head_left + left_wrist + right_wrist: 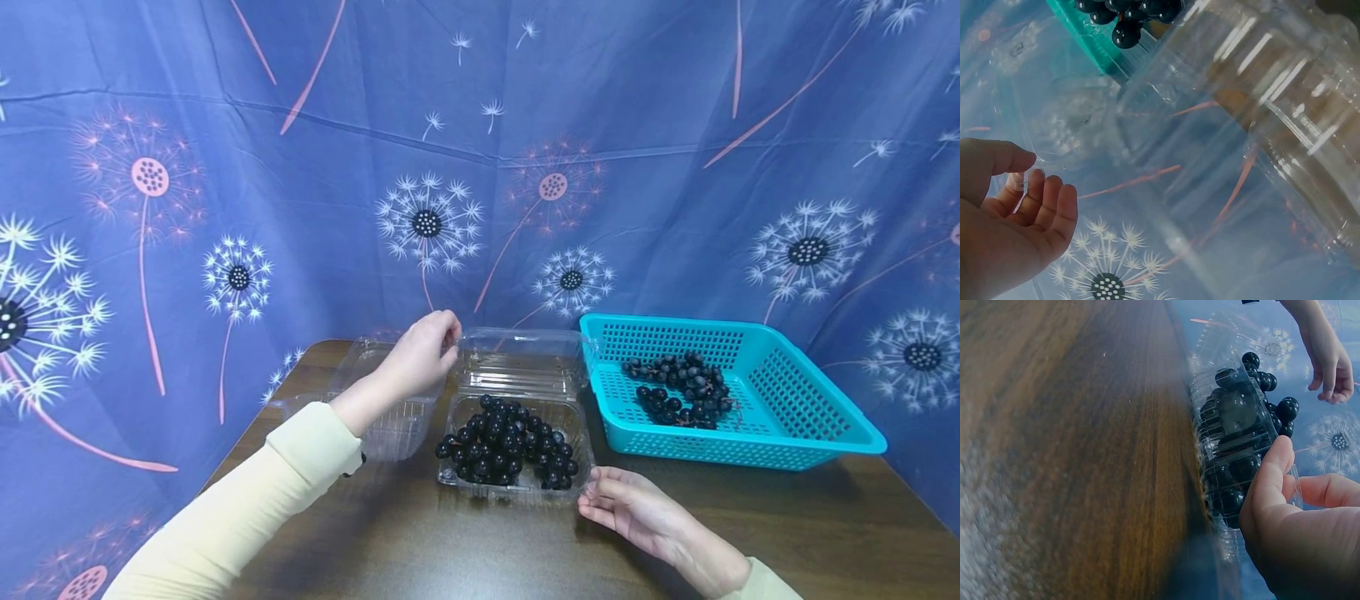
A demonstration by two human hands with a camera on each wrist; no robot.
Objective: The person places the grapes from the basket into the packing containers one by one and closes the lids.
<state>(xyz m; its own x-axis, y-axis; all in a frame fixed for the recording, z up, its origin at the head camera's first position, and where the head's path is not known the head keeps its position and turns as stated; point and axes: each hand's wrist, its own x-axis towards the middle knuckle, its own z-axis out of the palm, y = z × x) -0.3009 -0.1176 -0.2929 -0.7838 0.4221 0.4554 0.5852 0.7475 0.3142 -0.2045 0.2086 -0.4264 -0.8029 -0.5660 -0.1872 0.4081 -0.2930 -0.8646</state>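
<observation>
**Desk:** Start at the grip. What has my left hand got?

**Me:** My left hand point(422, 354) is raised at the far left corner of the clear clamshell's open lid point(525, 358). In the left wrist view, thumb and curled fingers point(1047, 200) pinch a thin edge of clear plastic. The lid stands up behind the clamshell tray point(516, 454); through the glare I can't tell where the lid ends and the cloth begins.

**Desk:** And the right?

**Me:** My right hand point(633, 508) lies relaxed at the tray's near right corner, grasping nothing. The right wrist view shows the thumb point(1269, 481) pressed flat on the tray wall; the other fingers are mostly cut off by the frame edge.

**Desk:** Where's the fruit?

**Me:** A bunch of dark grapes point(506, 442) fills the tray, which sits on the brown wooden surface point(465, 542) right in front of me. Stems are hidden under the berries.

**Desk:** Around it?

**Me:** A second, empty clear clamshell point(390, 417) sits just left of the tray, partly hidden behind my left forearm. To the right, nearly touching the lid, a teal plastic basket point(795, 417) holds more dark grapes point(686, 387). A blue dandelion-print cloth point(300, 208) hangs behind everything.
</observation>
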